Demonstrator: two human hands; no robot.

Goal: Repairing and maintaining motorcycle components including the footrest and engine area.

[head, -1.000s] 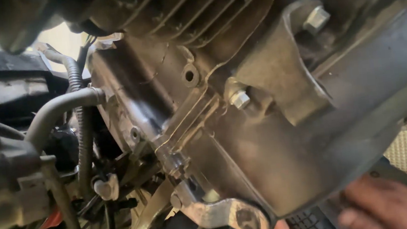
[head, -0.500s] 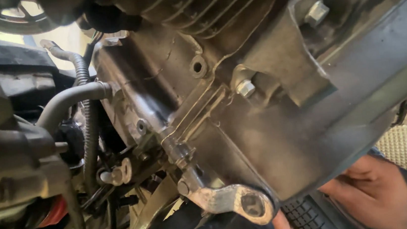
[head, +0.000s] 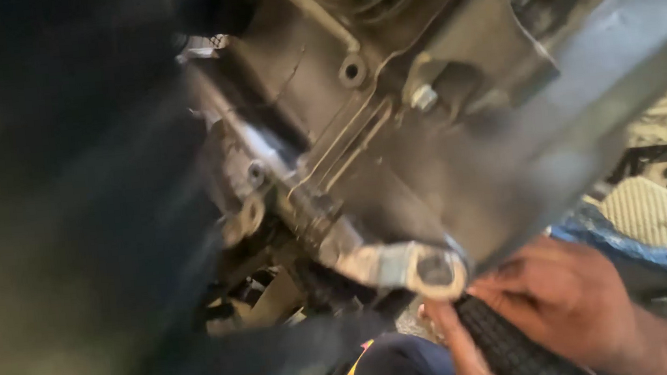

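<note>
The left half of the frame is a dark blur, and the left hand cannot be made out there. At centre, a grey engine casing [head: 395, 149] fills the upper frame, with bolts [head: 423, 97] along its seam. A silver lever arm [head: 394, 265] with a round eye hangs from it at lower centre. Just beneath, at lower right, the right hand [head: 557, 304] has its grip closed around a black ribbed rubber footpeg [head: 512, 354]. A blue sheet [head: 649, 251] lies at far right.
</note>
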